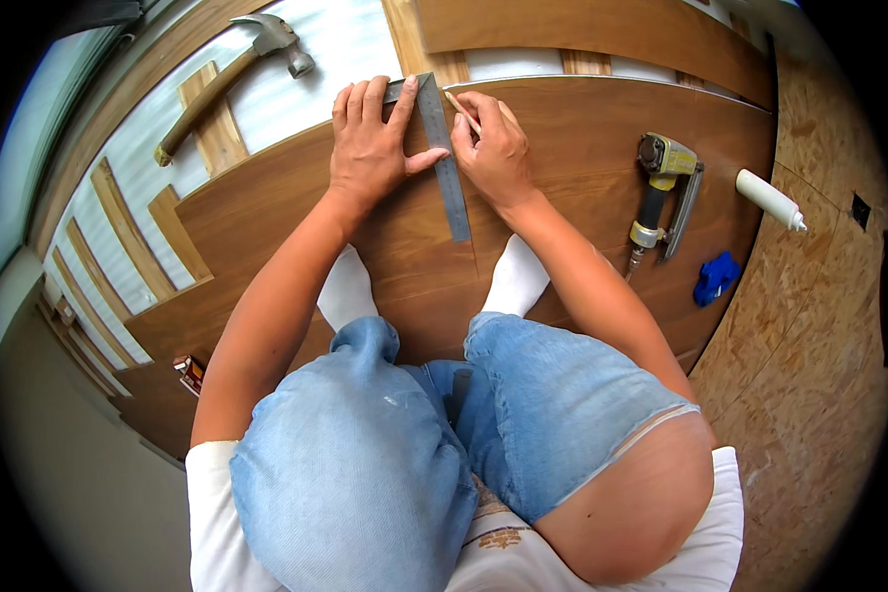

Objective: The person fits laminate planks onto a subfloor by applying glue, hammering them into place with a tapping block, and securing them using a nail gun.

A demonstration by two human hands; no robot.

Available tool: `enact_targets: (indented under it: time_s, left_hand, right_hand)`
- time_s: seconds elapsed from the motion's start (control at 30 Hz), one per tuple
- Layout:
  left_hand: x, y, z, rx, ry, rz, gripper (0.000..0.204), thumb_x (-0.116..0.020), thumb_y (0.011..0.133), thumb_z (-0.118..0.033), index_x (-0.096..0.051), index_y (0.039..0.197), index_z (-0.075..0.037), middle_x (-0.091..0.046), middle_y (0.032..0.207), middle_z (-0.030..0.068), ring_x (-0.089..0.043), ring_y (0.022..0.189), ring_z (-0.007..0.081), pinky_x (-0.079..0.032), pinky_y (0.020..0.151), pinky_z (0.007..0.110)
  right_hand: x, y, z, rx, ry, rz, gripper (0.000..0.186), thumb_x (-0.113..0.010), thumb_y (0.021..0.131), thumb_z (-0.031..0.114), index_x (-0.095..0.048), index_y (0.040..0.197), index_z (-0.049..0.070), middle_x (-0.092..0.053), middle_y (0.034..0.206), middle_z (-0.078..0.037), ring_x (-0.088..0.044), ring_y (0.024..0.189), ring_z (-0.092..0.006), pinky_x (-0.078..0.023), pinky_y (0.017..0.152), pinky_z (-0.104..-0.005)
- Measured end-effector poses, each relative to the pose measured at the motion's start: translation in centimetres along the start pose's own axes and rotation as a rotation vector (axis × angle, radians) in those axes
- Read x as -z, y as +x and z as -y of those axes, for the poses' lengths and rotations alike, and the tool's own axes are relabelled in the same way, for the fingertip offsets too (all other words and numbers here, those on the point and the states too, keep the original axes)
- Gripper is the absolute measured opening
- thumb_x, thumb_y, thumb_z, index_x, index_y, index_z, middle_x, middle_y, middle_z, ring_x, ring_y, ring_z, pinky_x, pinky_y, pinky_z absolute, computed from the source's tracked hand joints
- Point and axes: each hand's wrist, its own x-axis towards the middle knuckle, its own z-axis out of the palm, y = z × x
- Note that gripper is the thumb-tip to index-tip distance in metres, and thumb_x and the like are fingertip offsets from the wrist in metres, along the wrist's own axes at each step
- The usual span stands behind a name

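A metal try square (442, 163) lies on the brown wood plank (582, 178), its short arm along the plank's far edge and its blade running back toward me. My left hand (373, 138) holds it down, fingers spread over the short arm and thumb on the blade. To the right of the blade, my right hand (495, 148) pinches a thin pencil (462, 111), its tip by the plank's far edge near the square's corner. A faint line (475, 259) shows on the plank just beyond the blade's near end.
A claw hammer (222, 89) lies on the white underlay (350, 44) and wood strips at far left. A yellow-and-black nail gun (664, 187), a blue object (716, 278) and a white squeeze bottle (768, 199) lie right. A small red box (188, 373) sits left; another plank (602, 30) lies beyond.
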Motion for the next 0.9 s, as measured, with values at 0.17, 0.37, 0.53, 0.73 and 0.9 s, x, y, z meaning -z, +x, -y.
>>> enact_targets:
  time_s: [0.17,0.37,0.53,0.73,0.9]
  left_hand:
    - [-0.1,0.0,0.1,0.005,0.006,0.006,0.091,-0.078,0.076,-0.061,-0.054,0.147,-0.01,-0.048,0.137,0.0177,-0.043,0.133,0.0364,-0.028,0.117,0.054]
    - [0.0,0.0,-0.1,0.002,-0.007,0.0,0.092,-0.079,0.075,-0.06,-0.054,0.147,-0.01,-0.048,0.137,0.018,-0.043,0.132,0.0364,-0.028,0.117,0.054]
    - [0.3,0.1,-0.3,-0.002,-0.032,-0.02,0.092,-0.079,0.076,-0.06,-0.053,0.148,-0.009,-0.049,0.136,0.0176,-0.045,0.131,0.036,-0.028,0.117,0.054]
    - [-0.3,-0.5,0.6,0.078,-0.039,-0.098,0.072,-0.078,0.088,-0.039,-0.051,0.148,-0.01,-0.054,0.13,0.0126,-0.05,0.126,0.0311,-0.029,0.119,0.053]
    - [0.2,0.0,1.9,0.097,0.021,-0.163,0.047,-0.072,0.093,-0.016,-0.06,0.138,-0.008,-0.058,0.118,0.0104,-0.055,0.116,0.0301,-0.033,0.117,0.051]
  right_hand:
    - [0.2,0.0,0.7,0.011,-0.012,0.082,0.021,-0.07,0.086,0.005,-0.067,0.107,0.005,-0.071,0.09,-0.01,-0.067,0.083,-0.0297,-0.056,0.073,-0.0423]
    - [0.4,0.3,0.5,0.045,-0.021,0.071,0.018,-0.07,0.085,0.004,-0.067,0.104,0.005,-0.071,0.088,-0.009,-0.066,0.081,-0.0292,-0.056,0.071,-0.0419]
    - [1.3,-0.1,0.5,0.018,-0.017,0.096,0.021,-0.069,0.085,0.001,-0.068,0.106,0.004,-0.071,0.088,-0.01,-0.066,0.082,-0.029,-0.055,0.073,-0.0413]
    - [5.9,-4.5,-1.3,-0.033,-0.084,0.078,0.033,-0.066,0.088,-0.002,-0.067,0.121,0.003,-0.07,0.1,-0.014,-0.066,0.089,-0.0315,-0.054,0.079,-0.0402]
    - [11.9,-10.3,-3.3,-0.027,-0.255,0.11,0.032,-0.067,0.087,0.001,-0.067,0.119,0.001,-0.07,0.105,-0.016,-0.065,0.095,-0.0348,-0.054,0.085,-0.0434]
